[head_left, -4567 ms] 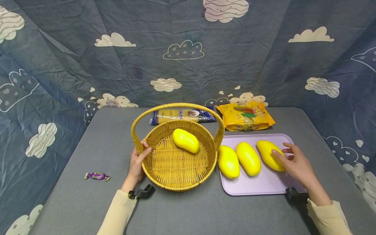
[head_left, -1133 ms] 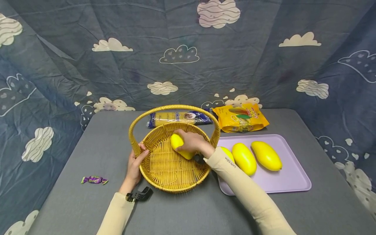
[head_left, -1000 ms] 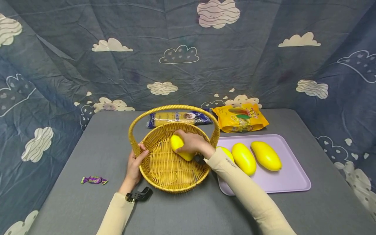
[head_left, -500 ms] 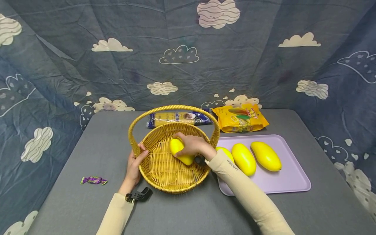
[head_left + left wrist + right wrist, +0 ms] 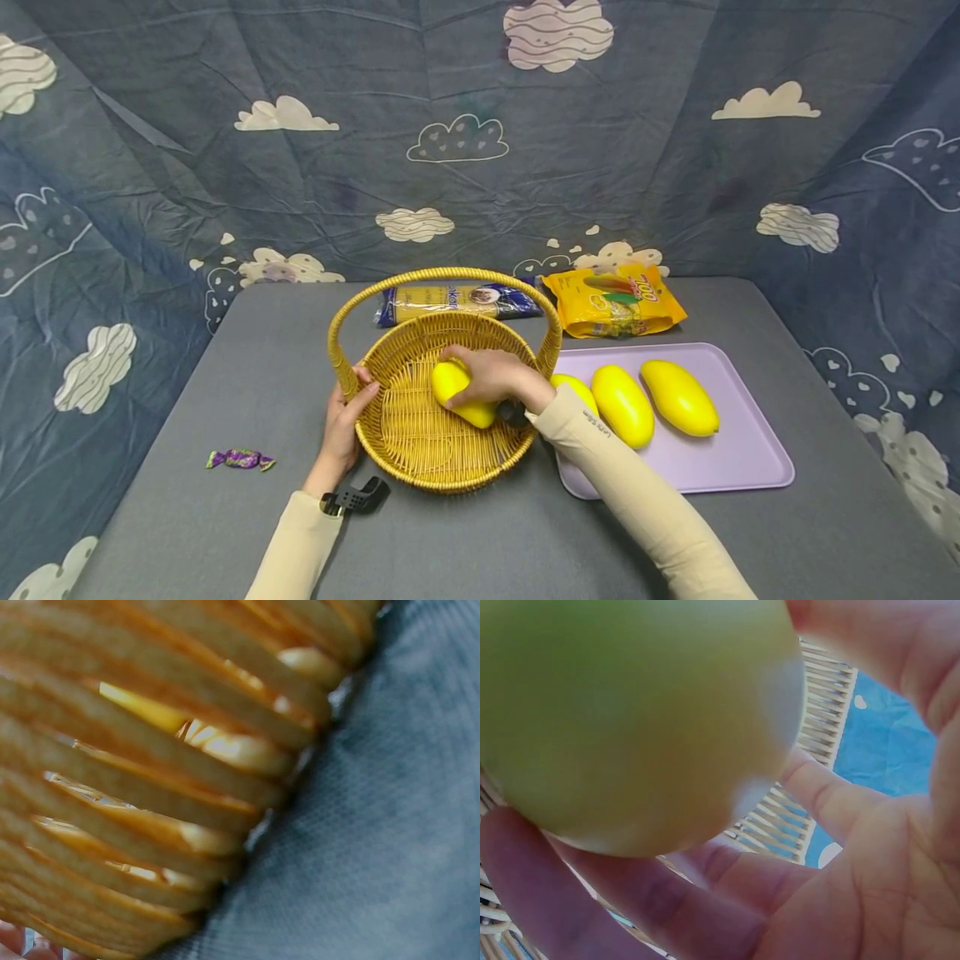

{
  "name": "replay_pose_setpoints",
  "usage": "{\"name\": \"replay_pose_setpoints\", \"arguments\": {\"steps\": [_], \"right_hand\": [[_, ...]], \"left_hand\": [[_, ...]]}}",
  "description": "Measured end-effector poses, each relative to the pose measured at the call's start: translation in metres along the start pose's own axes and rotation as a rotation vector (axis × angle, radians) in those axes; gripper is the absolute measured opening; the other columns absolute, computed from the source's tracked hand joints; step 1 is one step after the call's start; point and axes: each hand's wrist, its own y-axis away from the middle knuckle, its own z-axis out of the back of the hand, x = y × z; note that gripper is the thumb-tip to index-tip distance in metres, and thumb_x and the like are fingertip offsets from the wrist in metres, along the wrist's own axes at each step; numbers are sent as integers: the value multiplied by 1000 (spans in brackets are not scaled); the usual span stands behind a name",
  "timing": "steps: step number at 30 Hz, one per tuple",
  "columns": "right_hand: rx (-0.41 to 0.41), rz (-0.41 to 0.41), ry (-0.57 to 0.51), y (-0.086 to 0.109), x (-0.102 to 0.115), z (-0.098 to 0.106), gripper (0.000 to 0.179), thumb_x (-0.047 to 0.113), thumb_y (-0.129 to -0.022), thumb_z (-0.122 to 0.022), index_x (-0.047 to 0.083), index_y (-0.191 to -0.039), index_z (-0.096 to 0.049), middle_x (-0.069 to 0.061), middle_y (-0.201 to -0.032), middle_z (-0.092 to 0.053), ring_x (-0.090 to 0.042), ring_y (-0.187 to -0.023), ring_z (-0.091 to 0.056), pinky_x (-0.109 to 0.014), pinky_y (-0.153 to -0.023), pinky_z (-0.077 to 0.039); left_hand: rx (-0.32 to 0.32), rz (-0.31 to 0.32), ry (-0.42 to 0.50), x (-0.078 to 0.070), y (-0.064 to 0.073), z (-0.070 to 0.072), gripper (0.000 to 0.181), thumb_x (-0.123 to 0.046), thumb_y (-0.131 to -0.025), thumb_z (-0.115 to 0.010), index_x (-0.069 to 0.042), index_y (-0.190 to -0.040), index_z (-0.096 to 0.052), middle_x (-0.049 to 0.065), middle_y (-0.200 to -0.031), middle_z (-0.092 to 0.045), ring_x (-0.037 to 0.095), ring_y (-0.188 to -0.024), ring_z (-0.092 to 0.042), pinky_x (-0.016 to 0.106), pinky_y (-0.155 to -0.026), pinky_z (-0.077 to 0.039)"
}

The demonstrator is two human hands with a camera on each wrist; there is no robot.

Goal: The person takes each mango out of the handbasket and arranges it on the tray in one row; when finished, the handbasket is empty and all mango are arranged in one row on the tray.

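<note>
A round wicker basket (image 5: 420, 482) with a tall arched handle (image 5: 450, 273) stands on the table. My left hand (image 5: 345, 425) grips its left side at the foot of the handle, thumb over the rim. Inside the basket my right hand (image 5: 491, 377) holds a yellow mango (image 5: 448, 382), fingers curled round its far side and thumb on the near side. Up close in the right wrist view, the mango (image 5: 630, 727) fills much of the picture with fingers (image 5: 667, 892) wrapped beneath it. The left wrist view shows mainly the basket's woven wall (image 5: 150, 772).
A lilac tray (image 5: 735, 467) to the right carries three more mangoes (image 5: 622, 407), one partly behind the right sleeve. Behind the basket lie a blue-and-yellow packet (image 5: 442, 302) and an orange bag (image 5: 615, 302). A purple wrapped candy (image 5: 240, 460) lies at left.
My right hand has gone from a mango on the tray into the basket. In the last second it has drawn the basket's mango slightly nearer. The left hand keeps its hold.
</note>
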Motion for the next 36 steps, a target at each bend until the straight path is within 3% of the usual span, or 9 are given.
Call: {"name": "replay_pose_setpoints", "arguments": {"steps": [7,16,25,33,36], "right_hand": [[18,3,-9,5,1,1,70,43,-76,-76,29,-136,-43,-8,-113,-60,-21,-91,-55,-37,-76,-41],[-28,38,-74,17,-1,7,69,41,-78,-76,31,-137,-43,-4,-115,-59,-19,-90,-53,-36,-77,-41],[-123,187,-139,41,0,13,69,39,-81,-74,23,-139,-42,-3,-117,-57,-18,-89,-53,-35,-75,-43],[-232,275,-203,65,2,12,70,47,-79,-73,33,-140,-41,5,-125,-55,-14,-102,-54,-35,-78,-44],[-265,318,-241,76,1,13,70,48,-79,-73,34,-140,-41,13,-129,-52,-11,-108,-51,-37,-82,-43]], "left_hand": [[-6,-2,15,1,-1,0,23,0,-90,-56,13,-100,-40,19,-105,-46,26,-101,-41,28,-89,-32],[-5,-11,-8,1,-1,0,18,-1,-90,-56,9,-98,-44,17,-102,-46,28,-101,-41,29,-90,-31],[2,-11,-2,1,-1,0,26,-2,-90,-56,14,-101,-40,20,-102,-45,19,-96,-43,28,-87,-32],[0,-2,-14,1,-1,0,13,-1,-90,-56,4,-98,-47,18,-102,-45,20,-96,-42,28,-86,-32],[7,-1,-14,1,-1,0,17,-1,-91,-55,8,-99,-44,18,-103,-44,22,-98,-42,28,-87,-32]]}}
